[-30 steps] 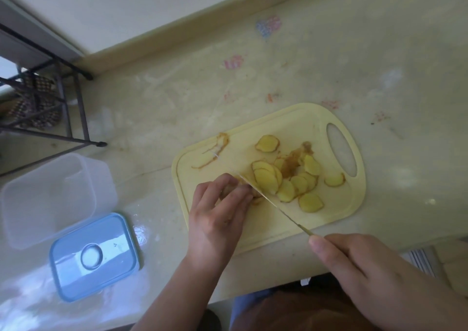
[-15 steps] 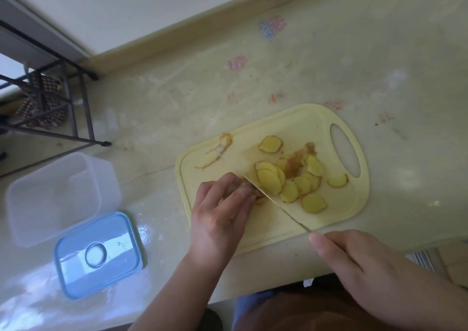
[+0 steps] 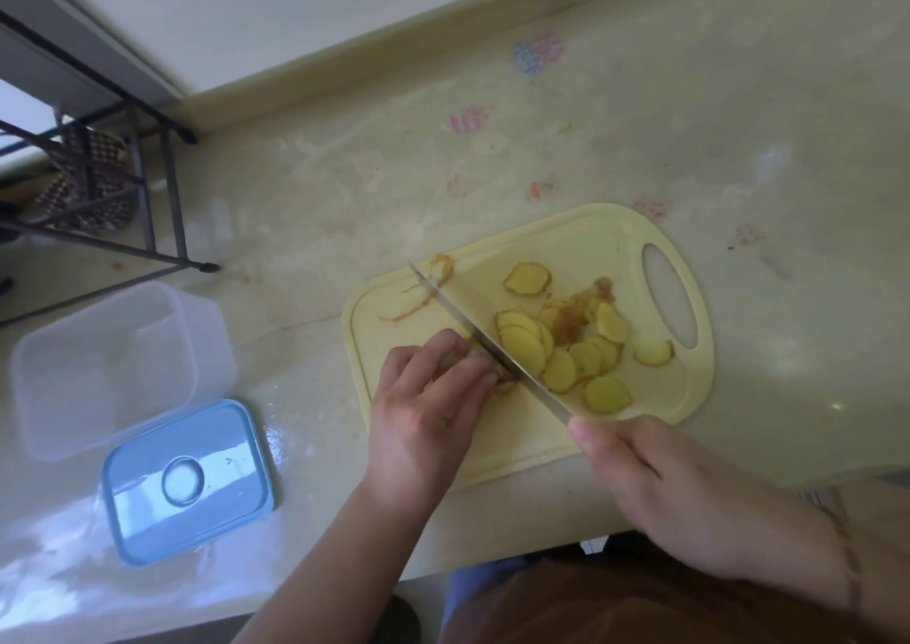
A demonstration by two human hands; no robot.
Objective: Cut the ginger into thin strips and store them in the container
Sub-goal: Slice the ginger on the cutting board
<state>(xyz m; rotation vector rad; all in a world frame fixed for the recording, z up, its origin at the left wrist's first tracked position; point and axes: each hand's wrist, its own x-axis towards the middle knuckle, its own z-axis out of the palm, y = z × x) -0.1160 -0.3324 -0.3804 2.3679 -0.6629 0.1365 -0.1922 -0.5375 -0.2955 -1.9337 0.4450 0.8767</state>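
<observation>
Left hand (image 3: 426, 404) has fingers curled down on the last bit of ginger (image 3: 504, 386), pinning it to the cutting board (image 3: 532, 441); most of that piece is hidden under the fingers. Right hand (image 3: 689, 491) grips the knife (image 3: 485, 343) handle, blade running diagonally away from it, edge right beside the left fingertips.

Progress, judging from the layout: approx halfway thru the cutting at best. A pile of round slices (image 3: 561, 353) lies just on the far side of the blade from the left hand, w/ peel scraps (image 3: 423, 294) near the knife tip. No thin strips visible yet, so slices likely still need stacking & cutting again.

Container (image 3: 106, 372) sits well to the outside of the left hand, open, nothing in it; its blue lid (image 3: 189, 483) lies next to it. Storing not yet begun.
</observation>
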